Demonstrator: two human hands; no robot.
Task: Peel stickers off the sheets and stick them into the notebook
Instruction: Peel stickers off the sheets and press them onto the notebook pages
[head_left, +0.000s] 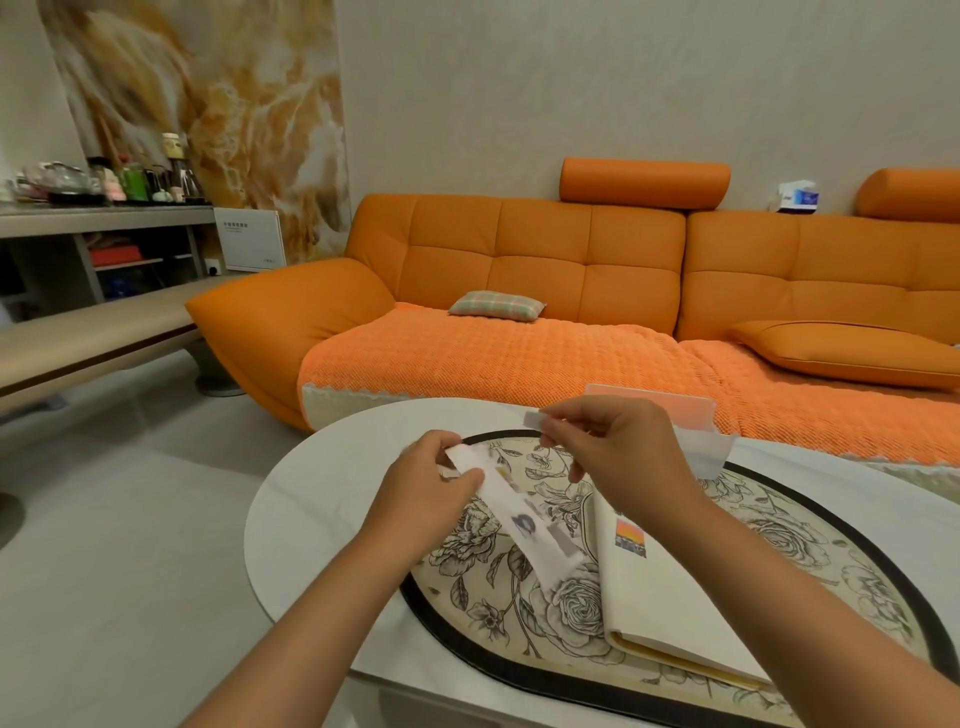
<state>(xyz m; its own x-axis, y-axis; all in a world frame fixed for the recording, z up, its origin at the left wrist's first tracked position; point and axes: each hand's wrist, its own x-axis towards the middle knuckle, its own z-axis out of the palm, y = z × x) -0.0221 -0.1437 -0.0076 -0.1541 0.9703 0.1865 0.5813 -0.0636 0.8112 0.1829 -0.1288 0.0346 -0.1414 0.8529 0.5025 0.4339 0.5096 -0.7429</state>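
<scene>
Above a white rounded tabletop (322, 499), both hands are working in the air. The left hand (431, 488) is pinching the upper end of a long white sticker sheet (524, 514), which is slanting down and to the right from its fingers, blurred, with a few small stickers still showing on it. The right hand (618, 447), just beside the left and a little higher, is closing thumb and forefinger on a small pale sticker (535, 419) that is sticking out to the left of its fingertips, apart from the sheet.

Below the hands, a floral black-rimmed mat (810, 535) is covering much of the tabletop. An open notebook (670, 597) is lying on the mat under the right forearm, its cream page bearing one sunset-coloured sticker (629, 538) near the top corner. Beyond the right hand, a pinkish packet (670, 402) is lying at the far edge of the tabletop.

Behind the tabletop, an orange sofa (571, 270) is running along a pale wall, with a plaid pillow (496, 305) and an orange cushion (847, 353) on its seat. Far to the left of the left hand, a low grey shelf unit (104, 218) is carrying bottles and jars in front of a marbled wall panel (218, 93).
</scene>
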